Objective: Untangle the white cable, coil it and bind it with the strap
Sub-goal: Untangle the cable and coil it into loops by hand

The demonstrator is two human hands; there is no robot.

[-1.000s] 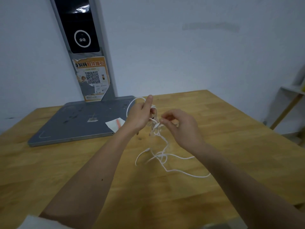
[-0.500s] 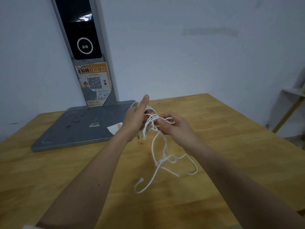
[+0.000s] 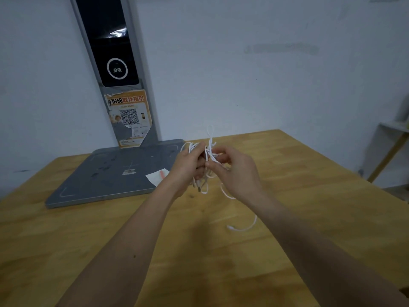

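- The white cable (image 3: 209, 151) is bunched in a tangle just above the middle of the frame, held in the air over the wooden tabletop (image 3: 309, 196) by both hands
- The left hand (image 3: 188, 165) has its grip curled round a bundle of loops, with a loop sticking out to its upper left and a plug end hanging below the palm
- The right hand (image 3: 234, 169) has its grip narrow, thumb and fingertips pinching strands of the tangle just beside the left hand
- One thin loop stands up above the two hands, against the white wall (image 3: 265, 85)
- A loose tail drops from the right hand, passes behind the right forearm and ends in a small connector lying on the tabletop right of centre
- At centre left, a grey stand base (image 3: 106, 180) lies on the tabletop, with a white slip of paper (image 3: 157, 176) bearing a pink mark at its near right corner
- Its upright column (image 3: 115, 63) carries a dark screen and an orange QR-code sticker (image 3: 129, 116)
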